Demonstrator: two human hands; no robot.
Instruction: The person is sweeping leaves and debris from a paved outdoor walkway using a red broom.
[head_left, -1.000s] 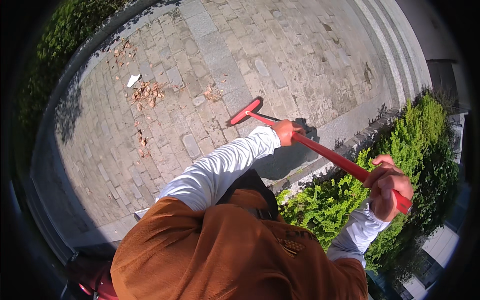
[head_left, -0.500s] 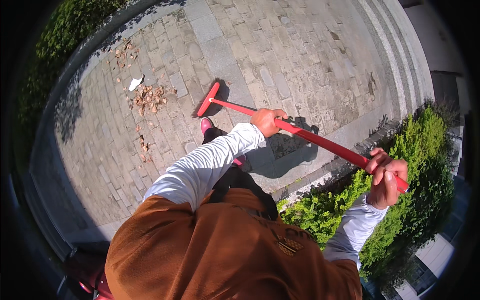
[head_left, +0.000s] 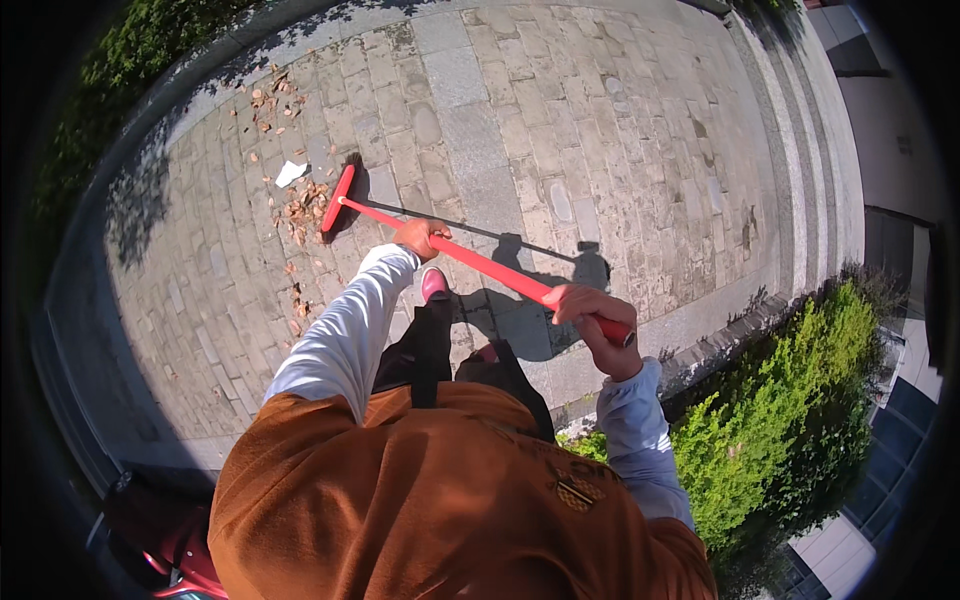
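While its head meets dry leaves (head_left: 300, 205) — red broom (head_left: 470, 260), left hand (head_left: 420, 238) and right hand (head_left: 595, 318) gripping.

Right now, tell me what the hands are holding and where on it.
Both grip a red broom by its handle: the left hand about midway along it, the right hand near the top end.

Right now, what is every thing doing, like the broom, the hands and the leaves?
Broom: tilted, its head down on the paving beside the leaves.
Left hand: shut around the broom's middle.
Right hand: shut around its top end.
Leaves: dry, in a loose pile.
Paper scrap: lying flat by the pile.
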